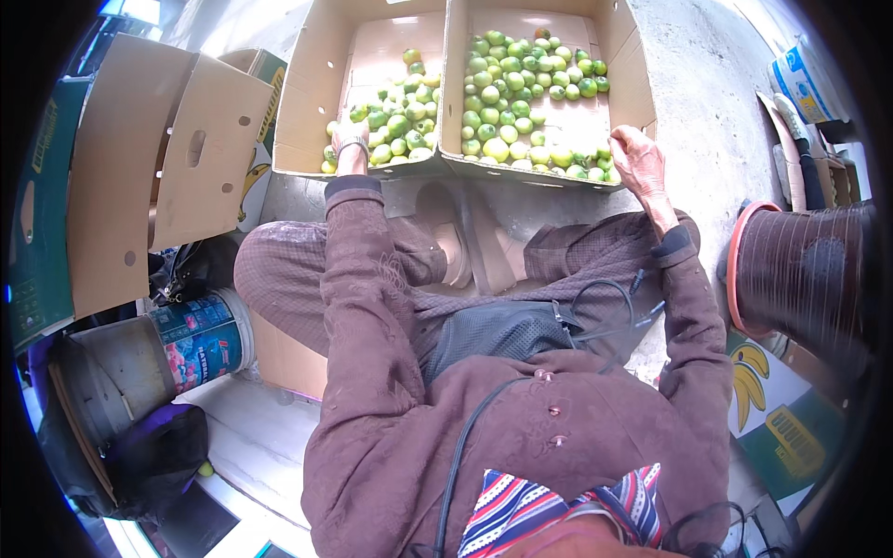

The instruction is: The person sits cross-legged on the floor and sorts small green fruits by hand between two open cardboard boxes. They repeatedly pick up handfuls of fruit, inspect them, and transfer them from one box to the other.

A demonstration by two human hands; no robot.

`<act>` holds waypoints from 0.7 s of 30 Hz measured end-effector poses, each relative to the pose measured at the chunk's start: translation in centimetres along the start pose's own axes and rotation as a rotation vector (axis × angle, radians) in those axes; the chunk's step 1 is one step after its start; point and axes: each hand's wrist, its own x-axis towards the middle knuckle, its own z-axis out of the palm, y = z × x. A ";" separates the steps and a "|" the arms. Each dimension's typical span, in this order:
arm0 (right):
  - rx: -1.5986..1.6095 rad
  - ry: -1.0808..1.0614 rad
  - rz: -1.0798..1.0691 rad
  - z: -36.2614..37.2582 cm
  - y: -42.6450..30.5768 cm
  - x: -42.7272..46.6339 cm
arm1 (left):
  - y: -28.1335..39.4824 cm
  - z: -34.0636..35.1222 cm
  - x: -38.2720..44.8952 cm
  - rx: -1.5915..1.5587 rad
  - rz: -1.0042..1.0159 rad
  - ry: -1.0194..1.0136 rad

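Two open cardboard boxes stand side by side before me, the left box (310,91) and the right box (631,77). Small green citrus fruits (398,125) lie heaped toward the front of the left one. More green citrus fruits (513,80), a few yellowish, spread over much of the right box's floor. My left hand (352,132), wearing a wristband, reaches over the left box's front wall among the fruits; its fingertips are hard to make out. At the right box's front right corner is my right hand (638,160), fingers curled by the wall. Whatever it grips is hidden.
Folded cardboard boxes (209,139) stand at left, above a plastic bucket (202,342) lying sideways. To the right are a brown tub with an orange rim (743,268) and a banana carton (781,411). A cable (464,432) hangs down my front, over my crossed legs.
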 end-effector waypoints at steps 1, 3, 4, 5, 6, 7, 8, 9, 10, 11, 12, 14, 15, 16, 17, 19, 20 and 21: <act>-0.013 -0.003 0.012 -0.1 0.3 0.0 | -0.1 0.8 -0.6 0.049 0.043 0.023; -0.060 0.002 0.023 0.1 0.5 0.1 | 0.3 1.5 -1.2 0.133 0.111 0.020; -0.086 0.003 0.057 -0.2 0.9 -0.1 | 1.8 1.9 -2.5 0.170 0.154 0.007; -0.099 0.013 0.079 -0.5 1.3 -0.5 | 3.5 2.5 -3.9 0.155 0.187 0.031; -0.096 0.022 0.081 -0.6 1.2 -0.5 | 4.8 2.4 -4.5 0.201 0.332 0.046; -0.083 0.026 0.066 -0.3 0.7 -0.2 | 5.6 1.9 -3.9 0.030 0.331 -0.073; -0.084 0.027 0.044 -0.1 0.3 0.2 | 5.8 2.8 -3.6 -0.089 0.427 0.040; -0.082 0.023 0.049 -0.1 0.5 0.0 | 7.5 3.7 -4.7 -0.145 0.469 0.008; -0.080 0.024 0.056 -0.3 0.7 -0.2 | 10.0 4.4 -6.2 -0.202 0.516 -0.023; -0.071 0.027 0.054 -0.3 0.6 -0.1 | 11.6 5.0 -7.0 -0.210 0.589 -0.010; -0.077 0.026 0.058 -0.2 0.7 -0.1 | 13.2 5.5 -7.8 -0.220 0.662 0.006; -0.132 0.044 0.044 0.0 1.1 -0.4 | 16.1 6.2 -10.2 -0.241 0.702 0.028; -0.141 0.051 0.027 0.0 0.9 -0.2 | 17.2 6.7 -10.6 -0.264 0.753 0.103; -0.115 0.038 0.036 -0.2 0.2 -0.2 | 18.0 7.3 -10.8 -0.348 0.854 0.137; -0.094 -0.013 0.066 -0.1 0.2 -0.1 | 18.8 7.9 -10.9 -0.432 0.955 0.172; -0.088 -0.011 0.062 -0.2 0.3 -0.3 | 20.5 9.3 -12.8 -0.389 1.068 0.237; -0.081 -0.013 0.051 -0.3 0.4 -0.4 | 21.0 9.9 -13.4 -0.391 1.094 0.151; -0.093 -0.025 0.085 -0.7 -0.2 -0.4 | 21.4 10.4 -13.6 -0.393 1.119 0.067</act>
